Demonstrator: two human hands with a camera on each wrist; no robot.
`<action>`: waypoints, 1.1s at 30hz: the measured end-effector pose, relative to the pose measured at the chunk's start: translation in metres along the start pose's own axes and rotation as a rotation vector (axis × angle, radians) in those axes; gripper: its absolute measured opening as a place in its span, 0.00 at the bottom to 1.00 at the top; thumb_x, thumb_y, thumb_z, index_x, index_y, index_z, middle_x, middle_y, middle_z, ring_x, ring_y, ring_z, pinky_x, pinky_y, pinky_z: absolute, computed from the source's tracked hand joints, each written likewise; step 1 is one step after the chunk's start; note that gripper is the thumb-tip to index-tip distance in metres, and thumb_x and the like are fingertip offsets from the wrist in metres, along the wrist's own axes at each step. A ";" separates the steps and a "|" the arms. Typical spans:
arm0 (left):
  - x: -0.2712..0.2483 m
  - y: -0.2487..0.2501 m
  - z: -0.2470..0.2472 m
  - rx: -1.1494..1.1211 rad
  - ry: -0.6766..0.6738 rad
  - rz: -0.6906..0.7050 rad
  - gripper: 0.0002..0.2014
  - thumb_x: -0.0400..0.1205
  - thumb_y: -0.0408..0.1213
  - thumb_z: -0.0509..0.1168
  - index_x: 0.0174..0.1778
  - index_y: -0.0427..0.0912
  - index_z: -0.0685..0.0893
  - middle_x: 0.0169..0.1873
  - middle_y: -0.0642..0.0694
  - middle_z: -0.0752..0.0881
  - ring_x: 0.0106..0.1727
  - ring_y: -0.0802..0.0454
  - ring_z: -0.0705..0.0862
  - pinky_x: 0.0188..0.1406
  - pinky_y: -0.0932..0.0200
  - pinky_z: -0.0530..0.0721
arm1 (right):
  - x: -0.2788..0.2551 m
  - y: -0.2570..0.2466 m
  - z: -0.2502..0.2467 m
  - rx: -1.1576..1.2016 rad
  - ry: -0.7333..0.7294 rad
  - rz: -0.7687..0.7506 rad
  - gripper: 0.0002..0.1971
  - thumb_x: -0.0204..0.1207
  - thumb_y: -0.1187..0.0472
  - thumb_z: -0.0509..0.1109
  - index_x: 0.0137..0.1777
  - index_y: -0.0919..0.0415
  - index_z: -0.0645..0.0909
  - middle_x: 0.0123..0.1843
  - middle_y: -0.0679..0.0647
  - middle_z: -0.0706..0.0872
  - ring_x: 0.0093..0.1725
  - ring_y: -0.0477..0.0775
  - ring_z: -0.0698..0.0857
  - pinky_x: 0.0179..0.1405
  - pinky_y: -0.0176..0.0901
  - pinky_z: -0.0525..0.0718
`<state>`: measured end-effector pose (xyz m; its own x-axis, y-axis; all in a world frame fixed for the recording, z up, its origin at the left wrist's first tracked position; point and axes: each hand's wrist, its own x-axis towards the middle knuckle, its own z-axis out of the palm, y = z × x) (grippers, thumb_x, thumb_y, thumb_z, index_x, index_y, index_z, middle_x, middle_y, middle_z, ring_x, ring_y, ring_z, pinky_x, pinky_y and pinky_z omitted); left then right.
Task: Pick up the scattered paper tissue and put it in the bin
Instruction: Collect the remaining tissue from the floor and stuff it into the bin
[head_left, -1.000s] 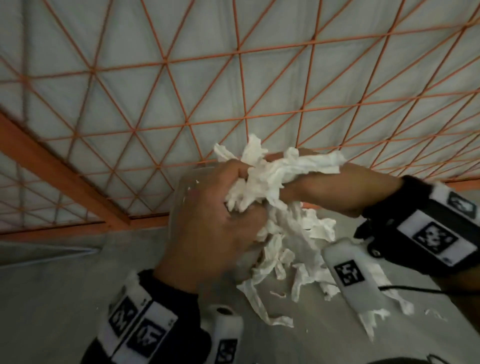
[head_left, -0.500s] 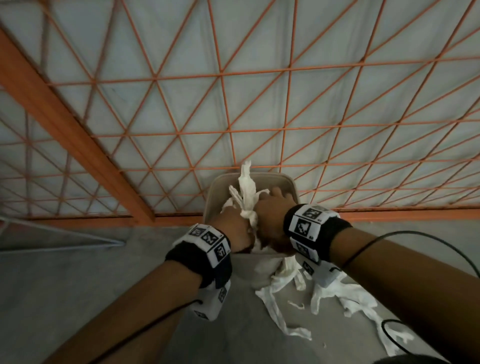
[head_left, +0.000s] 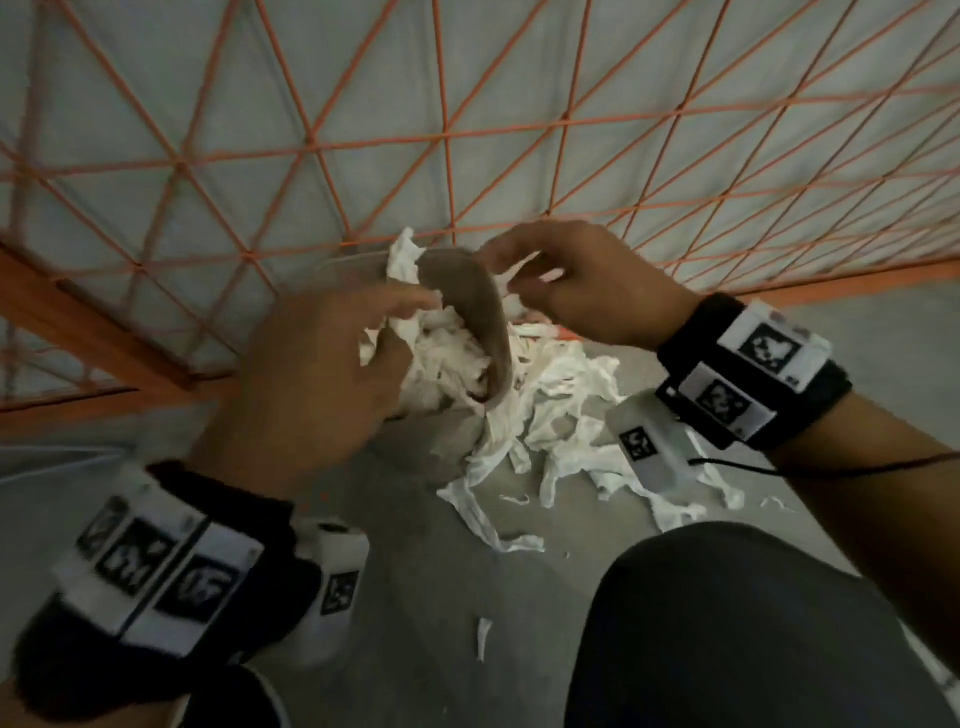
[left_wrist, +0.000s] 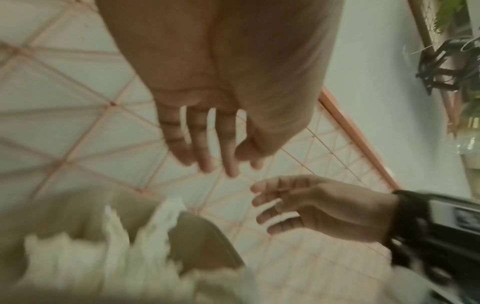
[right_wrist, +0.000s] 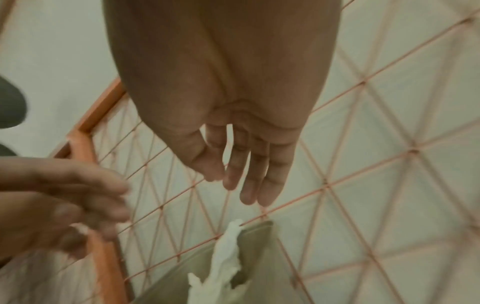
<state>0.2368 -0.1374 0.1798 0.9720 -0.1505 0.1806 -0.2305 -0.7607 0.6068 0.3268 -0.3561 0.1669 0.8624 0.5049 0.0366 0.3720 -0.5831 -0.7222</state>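
Note:
A tan bin (head_left: 480, 306) stands on the floor against the orange mesh, stuffed with white tissue (head_left: 441, 358); one strip pokes above its far rim. Both hands hover just over the bin. My left hand (head_left: 400, 322) is at its near left, fingers loose and spread, holding nothing. My right hand (head_left: 511, 275) is over its right rim, fingers also relaxed and empty. More torn tissue (head_left: 561, 415) lies heaped on the floor right of the bin. The left wrist view shows straight left fingers (left_wrist: 205, 148) above bin (left_wrist: 205, 236) and tissue (left_wrist: 103, 257). The right wrist view shows straight fingers (right_wrist: 244, 170) above the bin (right_wrist: 262, 244).
An orange mesh fence (head_left: 447, 171) with a solid rail runs right behind the bin. A long tissue strip (head_left: 488, 519) and a small scrap (head_left: 483, 636) lie on the grey floor nearer me. My dark-trousered knee (head_left: 727, 634) fills the lower right.
Both hands had a wad of tissue gripped and pushed it into the bin. They have now let go, opened and lifted off, leaving the wad inside.

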 end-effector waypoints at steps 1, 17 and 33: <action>-0.012 0.010 0.015 -0.096 0.018 0.037 0.15 0.79 0.35 0.61 0.57 0.55 0.86 0.51 0.58 0.89 0.48 0.61 0.86 0.47 0.66 0.81 | -0.012 0.012 0.000 0.017 0.077 0.052 0.19 0.71 0.71 0.65 0.57 0.53 0.85 0.52 0.46 0.88 0.44 0.36 0.83 0.47 0.27 0.81; -0.135 -0.111 0.261 0.236 -0.693 -0.159 0.07 0.83 0.42 0.59 0.51 0.53 0.81 0.55 0.51 0.81 0.58 0.48 0.81 0.52 0.54 0.80 | -0.119 0.198 0.160 -0.270 -0.348 0.749 0.36 0.71 0.39 0.68 0.79 0.38 0.59 0.84 0.54 0.54 0.79 0.73 0.59 0.75 0.65 0.68; -0.026 -0.067 0.272 0.210 -0.524 -0.211 0.41 0.76 0.21 0.64 0.77 0.65 0.62 0.84 0.51 0.44 0.79 0.41 0.65 0.71 0.46 0.77 | -0.149 0.214 0.148 0.192 0.460 0.831 0.20 0.68 0.77 0.58 0.54 0.57 0.78 0.56 0.60 0.73 0.54 0.62 0.79 0.51 0.47 0.77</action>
<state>0.2397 -0.2545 -0.0756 0.9015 -0.2328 -0.3648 -0.0678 -0.9086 0.4122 0.2274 -0.4618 -0.0958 0.8899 -0.3443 -0.2992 -0.4444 -0.5071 -0.7385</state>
